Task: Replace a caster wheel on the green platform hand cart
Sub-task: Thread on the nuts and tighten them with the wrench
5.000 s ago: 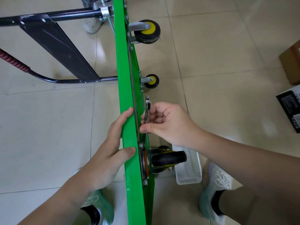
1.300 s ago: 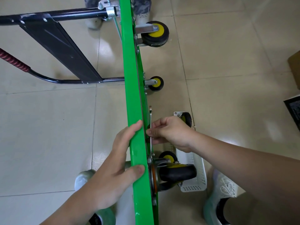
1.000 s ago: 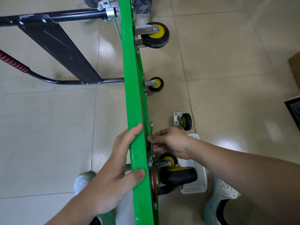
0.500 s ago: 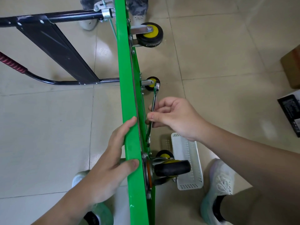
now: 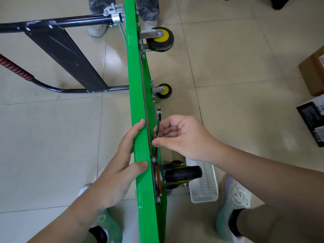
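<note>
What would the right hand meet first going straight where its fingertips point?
The underside of the green platform, right behind the wrench that the right hand pinches. The gap looks small, though depth is unclear from this view.

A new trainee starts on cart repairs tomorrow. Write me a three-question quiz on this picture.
1. True or false: the right hand holds a wrench.
2. The left hand grips: A) the green platform, B) the black handle, C) the white basket.
3. What colour are the two far wheels' hubs?
Key: 1 true; 2 A; 3 yellow.
</note>
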Tool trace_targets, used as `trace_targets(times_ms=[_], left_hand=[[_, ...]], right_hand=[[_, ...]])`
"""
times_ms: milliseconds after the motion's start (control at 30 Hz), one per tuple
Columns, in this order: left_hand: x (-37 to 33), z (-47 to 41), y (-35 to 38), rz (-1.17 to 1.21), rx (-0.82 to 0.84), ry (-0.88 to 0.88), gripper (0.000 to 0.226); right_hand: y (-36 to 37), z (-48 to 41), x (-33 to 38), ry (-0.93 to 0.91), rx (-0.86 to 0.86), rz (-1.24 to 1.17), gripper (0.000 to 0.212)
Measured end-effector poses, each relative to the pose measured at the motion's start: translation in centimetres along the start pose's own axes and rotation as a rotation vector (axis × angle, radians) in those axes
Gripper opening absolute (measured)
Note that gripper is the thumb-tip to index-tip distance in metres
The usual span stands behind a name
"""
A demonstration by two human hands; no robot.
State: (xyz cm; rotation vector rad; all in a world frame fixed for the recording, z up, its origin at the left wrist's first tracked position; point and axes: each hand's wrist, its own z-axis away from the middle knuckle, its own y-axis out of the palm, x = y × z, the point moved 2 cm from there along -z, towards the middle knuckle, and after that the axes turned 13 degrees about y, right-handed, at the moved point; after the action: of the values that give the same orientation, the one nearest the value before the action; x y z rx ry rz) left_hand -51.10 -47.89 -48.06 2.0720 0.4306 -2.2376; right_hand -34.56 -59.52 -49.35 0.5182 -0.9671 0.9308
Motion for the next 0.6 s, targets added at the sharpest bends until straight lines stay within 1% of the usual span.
trace_targets(times_ms=[167,500,600], left_hand=[[0.0,0.1,0.0,0.000,-0.002,0.001,0.082],[-0.1,0.2,0.2,0.010,-0.013,-0.011,0.083],[-0.1,0.1,0.0,-0.006,-0.002,-0.010,0.083]], right_hand=[[0.2,-0.7,0.0,0.013,-0.034,0.057,0.025],[0.5,-2.2,-1.5,0.163,-0.040,0.018,0.026],[0.7,-2.8,-1.8,0.207,-0.041,-0.032,0.028]])
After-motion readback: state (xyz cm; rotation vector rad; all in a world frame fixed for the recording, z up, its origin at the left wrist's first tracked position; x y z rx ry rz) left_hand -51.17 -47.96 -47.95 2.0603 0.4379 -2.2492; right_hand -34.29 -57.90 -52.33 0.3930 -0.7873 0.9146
